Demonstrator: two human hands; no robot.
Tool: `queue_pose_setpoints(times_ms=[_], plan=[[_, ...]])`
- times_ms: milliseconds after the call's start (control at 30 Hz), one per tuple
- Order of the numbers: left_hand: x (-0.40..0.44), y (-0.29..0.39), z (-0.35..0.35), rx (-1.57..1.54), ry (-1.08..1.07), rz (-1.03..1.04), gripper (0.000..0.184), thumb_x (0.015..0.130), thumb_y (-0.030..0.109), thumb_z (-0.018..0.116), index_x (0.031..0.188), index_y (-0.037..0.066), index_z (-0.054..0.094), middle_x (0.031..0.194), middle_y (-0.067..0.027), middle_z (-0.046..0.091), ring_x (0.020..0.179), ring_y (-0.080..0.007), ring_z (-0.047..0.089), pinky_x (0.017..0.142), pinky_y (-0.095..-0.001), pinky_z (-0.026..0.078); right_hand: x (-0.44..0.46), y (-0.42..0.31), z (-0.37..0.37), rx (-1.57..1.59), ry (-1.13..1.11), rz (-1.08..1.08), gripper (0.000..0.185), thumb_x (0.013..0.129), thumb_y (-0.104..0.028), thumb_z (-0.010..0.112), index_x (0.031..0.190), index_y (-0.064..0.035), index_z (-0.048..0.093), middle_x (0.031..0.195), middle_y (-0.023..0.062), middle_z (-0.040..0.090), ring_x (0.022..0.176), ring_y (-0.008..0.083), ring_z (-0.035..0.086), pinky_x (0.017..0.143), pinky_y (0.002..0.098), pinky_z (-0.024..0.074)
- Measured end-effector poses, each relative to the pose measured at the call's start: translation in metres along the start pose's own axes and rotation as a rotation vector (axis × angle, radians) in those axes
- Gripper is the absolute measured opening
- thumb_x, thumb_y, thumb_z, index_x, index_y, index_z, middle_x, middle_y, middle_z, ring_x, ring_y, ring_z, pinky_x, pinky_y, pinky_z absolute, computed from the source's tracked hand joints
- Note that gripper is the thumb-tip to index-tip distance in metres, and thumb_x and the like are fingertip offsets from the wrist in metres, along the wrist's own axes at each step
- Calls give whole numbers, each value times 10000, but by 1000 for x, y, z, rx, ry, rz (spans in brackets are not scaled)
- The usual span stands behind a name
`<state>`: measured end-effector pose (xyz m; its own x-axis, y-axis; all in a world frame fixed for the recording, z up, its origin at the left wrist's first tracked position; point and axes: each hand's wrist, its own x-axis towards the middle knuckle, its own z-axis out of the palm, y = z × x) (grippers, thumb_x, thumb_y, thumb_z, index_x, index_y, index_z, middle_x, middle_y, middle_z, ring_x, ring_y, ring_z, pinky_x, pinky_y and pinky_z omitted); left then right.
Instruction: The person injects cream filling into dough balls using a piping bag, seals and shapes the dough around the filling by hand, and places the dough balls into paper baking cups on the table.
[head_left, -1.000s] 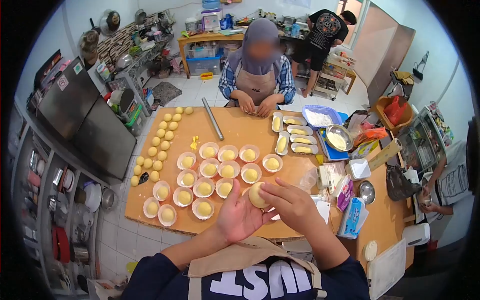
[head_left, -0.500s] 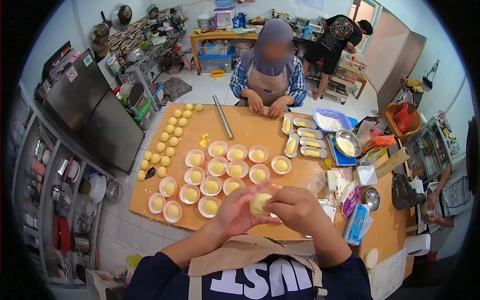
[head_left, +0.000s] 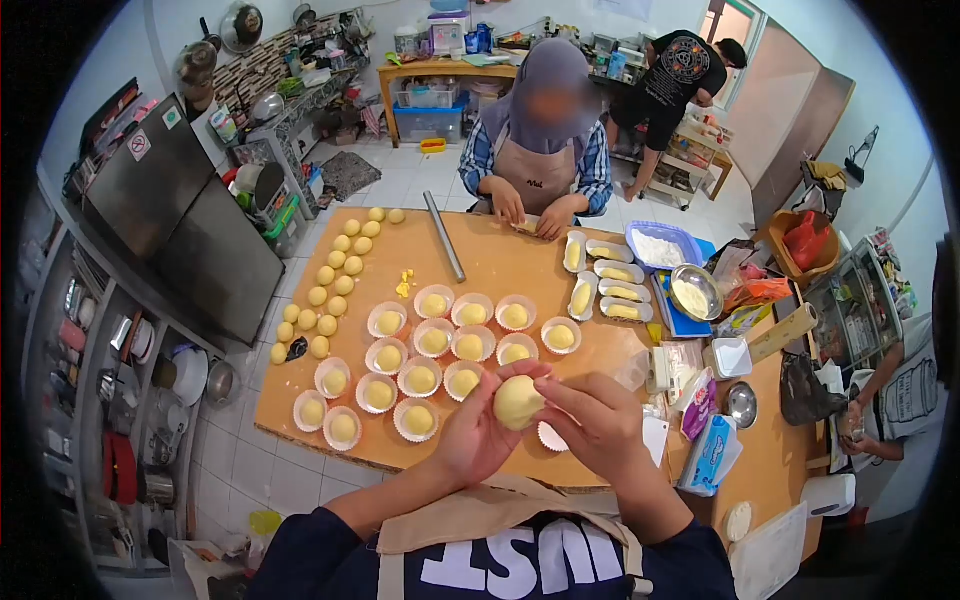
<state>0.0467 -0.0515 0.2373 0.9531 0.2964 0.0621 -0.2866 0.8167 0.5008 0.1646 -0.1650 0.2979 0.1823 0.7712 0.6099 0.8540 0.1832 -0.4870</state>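
A pale yellow dough ball [head_left: 517, 403] is held over the near side of the table between my two hands. My left hand [head_left: 468, 432] cups it from the left, fingers curled beneath and behind. From the other side, the thumb and fingers of my right hand [head_left: 598, 418] pinch its edge. Partly hidden behind my right hand lies a white paper cup [head_left: 553, 438], the nearest one to it. Beyond my hands stand several pleated paper cups, each with a dough ball, such as this filled cup [head_left: 416, 419].
Bare dough balls [head_left: 338, 285] line the table's left edge, near a metal rolling pin [head_left: 444, 237]. Across the table, a person [head_left: 540, 150] handles a small piece; oblong filled cups [head_left: 622, 291] lie nearby. A flour tray [head_left: 664, 246], metal bowl [head_left: 697, 292] and tissue pack [head_left: 711, 455] stand right.
The dough ball has turned and risen slightly in my hands. My right hand has moved a little right and down, uncovering more of the ball and the paper cup behind.
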Motion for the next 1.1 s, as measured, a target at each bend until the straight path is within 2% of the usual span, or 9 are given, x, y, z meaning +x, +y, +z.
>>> queue_pose_setpoints(times_ms=[133,233,333,433,633,733,833,1033,1100], plan=[[3,3,0,317,-29,50,490,993,363,311,1327,8,362,1354,-135,418,1271,-219,400,1069,-380,320,-2,8,-2,-10,-118,-56,281,651,9,670,915,-82,687,805,71,627,711,229,630,577,312,504],[9,-8,8,59,332,68,496,984,381,334,1283,-8,406,1323,-133,449,1236,-226,442,1046,-379,356,-3,10,-8,-94,-244,-90,244,693,-26,614,930,-74,641,855,55,603,767,240,610,643,320,502],[14,4,-16,-341,53,-404,502,979,424,333,1264,22,425,1270,-129,490,1171,-227,497,1015,-378,393,-6,26,2,-185,-335,-83,346,664,14,641,997,-79,659,899,75,639,768,244,640,647,309,524],[13,-1,3,-296,247,-251,512,975,470,311,1254,58,431,1219,-124,519,1118,-225,527,990,-382,415,-9,27,6,-78,-132,24,298,680,23,616,958,-77,656,935,77,647,813,241,650,691,307,534],[12,-9,9,-89,135,-85,474,997,428,251,1254,70,428,1222,-104,515,1124,-198,520,964,-378,431,-15,32,-1,-102,-76,-144,339,679,-36,633,1018,-36,630,969,106,621,806,266,623,645,331,514],[13,-14,16,-14,171,-67,460,990,426,283,1248,72,422,1254,-122,485,1162,-222,476,999,-413,360,-21,31,-2,-114,-37,-129,331,662,-65,667,992,-49,644,926,92,630,773,262,623,606,333,504],[13,-16,16,45,126,41,405,1008,347,276,1237,50,426,1232,-113,502,1156,-199,494,985,-348,412,-19,21,-5,-35,102,88,291,631,-85,693,919,-76,656,867,59,629,757,233,605,624,342,477],[14,-12,8,163,-8,95,293,997,245,359,1185,33,436,1252,-135,471,1180,-221,474,1000,-358,404,-11,19,-8,-156,-27,-16,240,644,-78,699,879,-117,675,846,5,627,701,186,535,634,325,375],[13,-14,2,62,4,140,288,996,238,360,1188,34,432,1265,-127,461,1201,-227,457,999,-364,406,-5,18,-7,-145,-6,-41,246,644,-67,689,883,-124,677,854,-4,630,683,180,524,618,318,359]])
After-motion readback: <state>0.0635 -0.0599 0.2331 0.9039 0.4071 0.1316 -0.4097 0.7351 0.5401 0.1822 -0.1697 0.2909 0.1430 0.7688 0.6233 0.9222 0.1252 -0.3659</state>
